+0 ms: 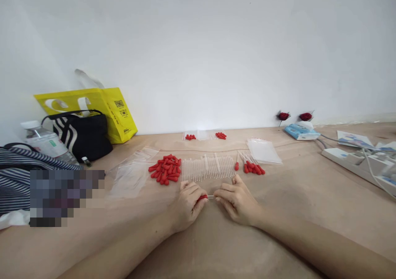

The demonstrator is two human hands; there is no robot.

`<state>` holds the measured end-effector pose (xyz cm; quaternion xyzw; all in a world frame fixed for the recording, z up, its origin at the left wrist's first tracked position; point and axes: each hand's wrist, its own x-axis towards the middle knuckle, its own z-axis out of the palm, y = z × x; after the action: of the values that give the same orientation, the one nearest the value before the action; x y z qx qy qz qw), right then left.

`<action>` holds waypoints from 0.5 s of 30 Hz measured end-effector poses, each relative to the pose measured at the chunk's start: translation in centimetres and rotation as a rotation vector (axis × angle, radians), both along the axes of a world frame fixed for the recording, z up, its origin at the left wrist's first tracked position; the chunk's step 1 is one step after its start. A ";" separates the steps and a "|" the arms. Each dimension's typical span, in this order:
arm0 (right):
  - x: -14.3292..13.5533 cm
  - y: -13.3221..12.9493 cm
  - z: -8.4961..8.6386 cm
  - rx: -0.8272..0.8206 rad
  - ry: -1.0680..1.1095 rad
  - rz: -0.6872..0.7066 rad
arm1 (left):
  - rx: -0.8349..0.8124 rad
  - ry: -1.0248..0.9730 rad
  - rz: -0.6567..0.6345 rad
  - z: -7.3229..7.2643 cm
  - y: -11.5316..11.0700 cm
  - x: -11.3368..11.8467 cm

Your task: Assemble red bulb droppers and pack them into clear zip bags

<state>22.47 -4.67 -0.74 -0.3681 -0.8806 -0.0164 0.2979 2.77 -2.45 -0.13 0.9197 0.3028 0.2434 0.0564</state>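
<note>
Pinched in my left hand (pixel 192 202) is a red rubber bulb (pixel 203 197). My right hand (pixel 236 199) grips a thin clear tube (pixel 210 196), whose end meets the bulb between the two hands; how far it sits inside is hidden. Just beyond my hands lies a row of clear tubes (pixel 208 167) side by side. A pile of red bulbs (pixel 165 169) is left of the row. On its right rest a single dropper (pixel 236 165), bulb toward me, and a bunch of droppers (pixel 253 167) with red bulbs fitted on their tubes.
Clear plastic bags (pixel 131 176) lie at left, another bag (pixel 264 151) at right. Bagged red bulbs (pixel 220 135) are by the wall. A yellow bag (pixel 120 118), black pouch (pixel 89 134) and bottle (pixel 49 140) stand left. Tissues (pixel 301 131) and a power strip (pixel 355 160) sit right.
</note>
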 end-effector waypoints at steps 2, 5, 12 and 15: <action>-0.1 0.0 0.0 -0.014 0.008 0.009 | 0.007 0.007 -0.007 -0.1 0.0 0.0; -0.1 0.1 0.0 -0.022 0.010 0.032 | 0.023 0.008 -0.028 0.0 0.0 0.0; -0.2 0.3 0.1 -0.059 0.021 0.045 | 0.015 0.009 -0.053 0.2 0.0 0.3; -0.1 0.5 0.3 -0.103 0.019 0.058 | -0.010 0.012 -0.055 0.2 0.1 0.1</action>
<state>22.37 -4.21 -0.40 -0.3575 -0.8877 0.0410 0.2871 2.87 -2.36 0.10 0.9289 0.2787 0.2346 0.0658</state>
